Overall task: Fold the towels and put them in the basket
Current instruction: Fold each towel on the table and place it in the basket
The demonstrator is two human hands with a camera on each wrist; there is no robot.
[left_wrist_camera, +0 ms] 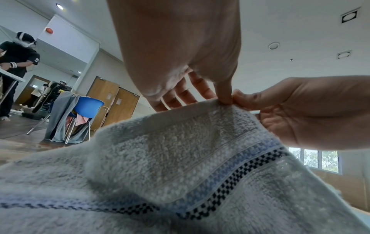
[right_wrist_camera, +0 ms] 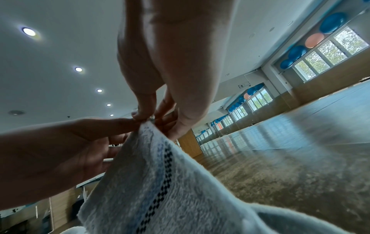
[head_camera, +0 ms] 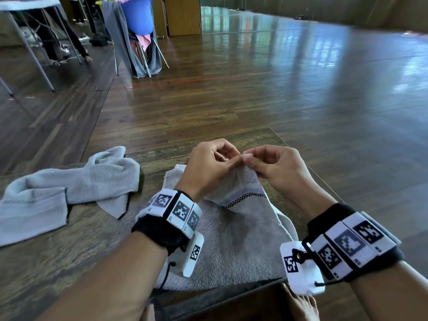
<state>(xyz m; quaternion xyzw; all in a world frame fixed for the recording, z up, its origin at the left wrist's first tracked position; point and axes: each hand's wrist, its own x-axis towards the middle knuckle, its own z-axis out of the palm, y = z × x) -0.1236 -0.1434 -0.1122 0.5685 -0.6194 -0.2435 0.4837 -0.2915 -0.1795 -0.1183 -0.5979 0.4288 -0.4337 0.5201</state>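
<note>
A crumpled towel [head_camera: 69, 181] lies on the table [head_camera: 69, 251], left of the towel [head_camera: 238, 239] under both hands.

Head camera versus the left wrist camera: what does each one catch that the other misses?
Only the head view shows the second towel lying crumpled to the left on the table, and the marker bands on both wrists. Only the left wrist view shows the ceiling and a person standing at the far left. Both show the left hand and right hand pinching a corner of the checker-striped towel, and the blue chair.
</note>
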